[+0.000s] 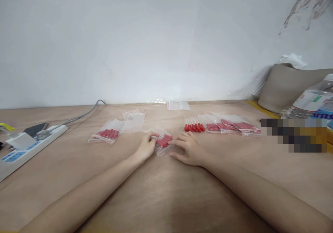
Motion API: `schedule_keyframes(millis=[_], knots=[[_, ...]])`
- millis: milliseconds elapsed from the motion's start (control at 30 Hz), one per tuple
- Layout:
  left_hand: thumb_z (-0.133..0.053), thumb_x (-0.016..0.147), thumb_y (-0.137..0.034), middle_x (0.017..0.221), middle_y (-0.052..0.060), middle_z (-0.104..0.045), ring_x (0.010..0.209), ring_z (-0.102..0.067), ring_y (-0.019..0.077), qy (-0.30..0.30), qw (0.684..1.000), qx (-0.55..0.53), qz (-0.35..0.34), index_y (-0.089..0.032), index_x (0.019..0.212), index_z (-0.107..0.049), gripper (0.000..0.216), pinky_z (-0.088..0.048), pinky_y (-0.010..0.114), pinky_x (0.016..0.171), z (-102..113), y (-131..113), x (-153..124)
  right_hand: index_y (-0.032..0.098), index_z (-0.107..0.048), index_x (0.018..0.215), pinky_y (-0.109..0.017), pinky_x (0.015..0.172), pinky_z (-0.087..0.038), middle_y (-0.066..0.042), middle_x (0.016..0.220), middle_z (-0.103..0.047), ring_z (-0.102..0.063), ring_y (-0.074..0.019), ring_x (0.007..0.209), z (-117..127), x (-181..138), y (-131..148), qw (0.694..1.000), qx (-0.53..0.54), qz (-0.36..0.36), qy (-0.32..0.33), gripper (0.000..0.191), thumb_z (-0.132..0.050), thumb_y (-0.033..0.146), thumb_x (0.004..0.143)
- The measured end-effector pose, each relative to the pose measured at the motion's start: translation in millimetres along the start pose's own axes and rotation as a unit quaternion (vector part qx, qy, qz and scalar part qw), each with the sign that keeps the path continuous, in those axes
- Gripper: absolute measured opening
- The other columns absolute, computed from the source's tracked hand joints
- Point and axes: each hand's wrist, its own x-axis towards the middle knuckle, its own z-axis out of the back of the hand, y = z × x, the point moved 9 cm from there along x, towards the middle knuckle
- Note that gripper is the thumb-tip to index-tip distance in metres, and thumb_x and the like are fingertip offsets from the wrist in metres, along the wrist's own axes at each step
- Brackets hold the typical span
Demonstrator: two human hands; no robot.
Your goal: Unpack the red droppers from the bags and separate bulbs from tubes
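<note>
As seen from the head view, gripping the clear bag on the desk with left fingers, touching it with spread right fingers. Could slip or crease if pinched loosely or pressed unevenly. Pointing red tips apparently rightward, on a long axis seemingly slanting far-left to near-right.
</note>
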Motion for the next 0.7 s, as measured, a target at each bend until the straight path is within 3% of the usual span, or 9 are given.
schedule_keyframes(millis=[200, 300, 400, 500, 600, 700], knots=[[-0.047, 0.077, -0.038, 0.054, -0.004, -0.047, 0.051, -0.044, 0.011, 0.166, 0.97, 0.172, -0.049, -0.015, 0.091, -0.062, 0.031, -0.03, 0.022, 0.049, -2, -27, -60, 0.023, -0.061, 0.1, -0.033, 0.08, -0.031, -0.003, 0.091, -0.064, -0.051, -0.0163, 0.087, -8, -1, -16, 0.998, -0.002, -0.062, 0.024, 0.023, -0.046, 0.02, 0.083], [-0.047, 0.079, -0.041, 0.057, -0.002, -0.052, 0.053, -0.048, 0.0128, 0.188, 0.937, 0.279, -0.092, -0.02, 0.087, -0.063, 0.027, -0.03, 0.023, 0.049, 0, -42, -79, 0.019, -0.061, 0.1, -0.034, 0.082, -0.033, -0.006, 0.097, -0.061, -0.05, -0.0181, 0.093, -8, -3, -32, 0.993, -0.006, -0.119, -0.003, 0.024, -0.044, 0.017, 0.083], [-0.044, 0.083, -0.039, 0.073, 0.003, -0.057, 0.068, -0.053, 0.0166, 0.139, 0.907, 0.344, -0.201, -0.021, 0.081, -0.064, 0.028, -0.037, 0.026, 0.061, -2, -71, -75, 0.018, -0.063, 0.094, -0.037, 0.085, -0.034, -0.009, 0.103, -0.058, -0.048, -0.0209, 0.098, -8, -6, -41, 0.985, -0.009, -0.171, -0.012, 0.02, -0.049, 0.024, 0.081], [-0.046, 0.083, -0.038, 0.095, 0.006, -0.055, 0.087, -0.054, 0.0184, 0.167, 0.894, 0.3, -0.287, -0.02, 0.097, -0.061, 0.027, -0.042, 0.03, 0.075, -22, -84, -59, 0.019, -0.066, 0.083, -0.038, 0.087, -0.034, -0.009, 0.103, -0.056, -0.047, -0.0216, 0.099, -12, -9, -42, 0.977, 0.028, -0.213, 0.009, 0.02, -0.052, 0.032, 0.079], [-0.05, 0.082, -0.038, 0.119, 0.009, -0.047, 0.103, -0.05, 0.0191, 0.208, 0.899, 0.235, -0.307, -0.019, 0.116, -0.051, 0.039, -0.041, 0.032, 0.089, -39, -78, -44, 0.021, -0.067, 0.079, -0.04, 0.09, -0.032, -0.009, 0.108, -0.053, -0.045, -0.0218, 0.105, -17, -13, -43, 0.959, 0.083, -0.268, 0.043, 0.022, -0.053, 0.038, 0.078], [-0.046, 0.084, -0.037, 0.124, 0.008, -0.044, 0.11, -0.047, 0.0196, 0.223, 0.903, 0.205, -0.304, -0.021, 0.12, -0.048, 0.039, -0.038, 0.034, 0.095, -46, -68, -39, 0.024, -0.067, 0.078, -0.044, 0.096, -0.024, -0.007, 0.116, -0.05, -0.04, -0.0223, 0.114, -22, -17, -41, 0.937, 0.121, -0.315, 0.094, 0.022, -0.053, 0.041, 0.078]])
